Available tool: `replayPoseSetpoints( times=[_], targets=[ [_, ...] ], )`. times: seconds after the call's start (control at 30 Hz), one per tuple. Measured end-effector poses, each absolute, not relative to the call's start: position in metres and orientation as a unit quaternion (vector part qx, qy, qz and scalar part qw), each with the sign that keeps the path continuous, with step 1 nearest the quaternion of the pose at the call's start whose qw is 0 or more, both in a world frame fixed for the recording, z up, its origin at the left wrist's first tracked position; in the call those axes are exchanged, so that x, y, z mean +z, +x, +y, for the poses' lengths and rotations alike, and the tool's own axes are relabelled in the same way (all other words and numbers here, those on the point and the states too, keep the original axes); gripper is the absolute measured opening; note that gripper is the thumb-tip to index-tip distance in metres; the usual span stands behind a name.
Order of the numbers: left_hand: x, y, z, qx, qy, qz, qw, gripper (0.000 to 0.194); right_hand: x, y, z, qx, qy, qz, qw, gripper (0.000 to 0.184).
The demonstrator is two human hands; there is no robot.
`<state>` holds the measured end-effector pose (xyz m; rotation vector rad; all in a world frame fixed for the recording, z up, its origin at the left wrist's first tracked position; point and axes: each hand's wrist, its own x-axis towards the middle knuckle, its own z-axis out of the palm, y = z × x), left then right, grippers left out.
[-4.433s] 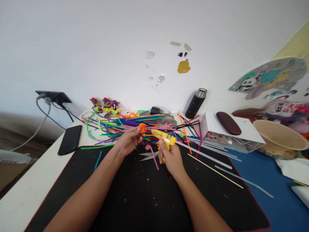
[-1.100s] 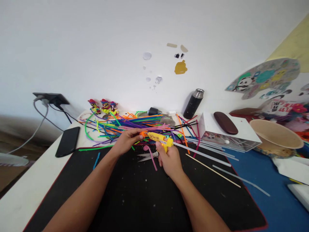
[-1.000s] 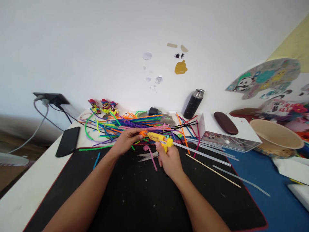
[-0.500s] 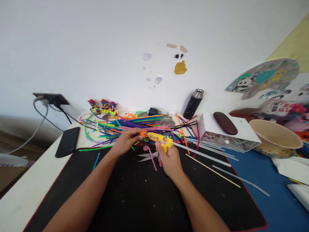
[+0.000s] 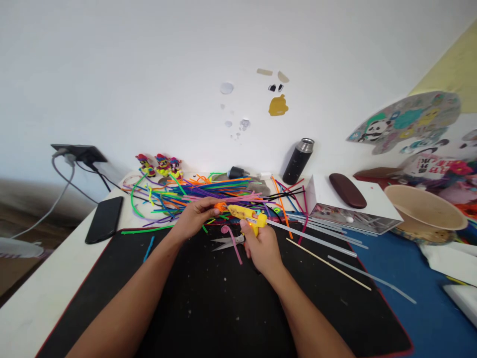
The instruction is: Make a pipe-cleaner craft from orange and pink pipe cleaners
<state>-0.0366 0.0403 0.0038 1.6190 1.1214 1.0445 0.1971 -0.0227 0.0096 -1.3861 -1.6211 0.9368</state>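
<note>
My left hand pinches a small orange pipe-cleaner piece above the far edge of the black mat. My right hand is wrapped round the grip of a yellow glue gun, its nozzle touching the orange piece. A clear glue stick juts from the gun's back to the right. Below the hands lie a pink curled pipe cleaner and scissors.
A heap of coloured pipe cleaners covers the desk behind the hands, with three small figures beyond. A black phone lies left. A dark flask, a white box and a beige bowl stand right. A wooden skewer crosses the mat.
Since 4.4 s ago both hands have lowered and the gun's nozzle has come against the orange piece. Over the last second the hands have stayed almost still.
</note>
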Motion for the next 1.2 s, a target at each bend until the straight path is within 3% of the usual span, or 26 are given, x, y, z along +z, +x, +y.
replayPoseSetpoints(
  times=[1.2],
  targets=[
    [0.0053, -0.037, 0.0397, 0.418, 0.647, 0.448, 0.453, 0.039, 0.0103, 0.2001, -0.0207, 0.35, -0.554, -0.642, 0.398, 0.063]
  ],
)
